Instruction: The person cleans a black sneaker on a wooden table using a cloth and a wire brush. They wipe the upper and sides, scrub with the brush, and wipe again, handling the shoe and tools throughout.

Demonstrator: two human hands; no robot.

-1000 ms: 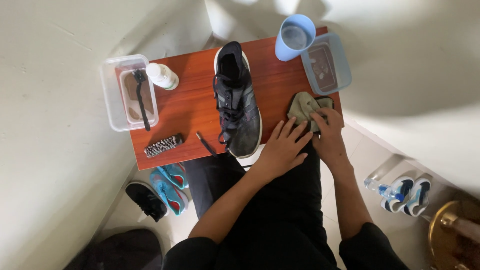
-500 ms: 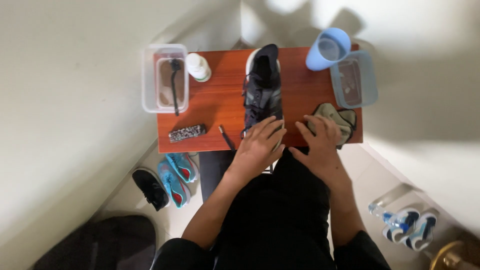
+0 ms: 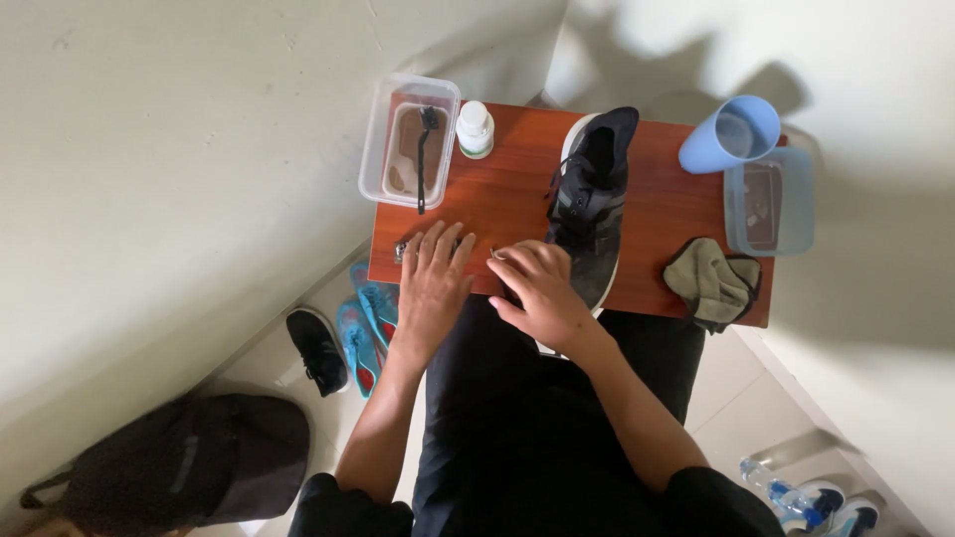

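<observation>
A black sneaker (image 3: 592,199) lies lengthwise on a small reddish wooden table (image 3: 497,204), toe toward me. My left hand (image 3: 433,283) rests flat near the table's front left edge with its fingers spread. It partly covers a small dark speckled object (image 3: 402,249). My right hand (image 3: 537,293) is just beside it, touching the sneaker's toe. Its fingers are curled over a thin small tool whose tip (image 3: 492,253) shows. I cannot see whether it grips the tool. An olive cloth (image 3: 711,283) lies apart at the front right.
A clear box (image 3: 383,109) holding a black brush stands at the back left, beside a white bottle (image 3: 476,129). A blue cup (image 3: 731,134) and a bluish box (image 3: 768,199) are at the right. Below are blue sandals (image 3: 363,323), a black shoe (image 3: 318,348) and a dark backpack (image 3: 189,457).
Both hands left the olive cloth at the right and moved left along the table's front edge, past the sneaker's toe. The cloth stays where it lay.
</observation>
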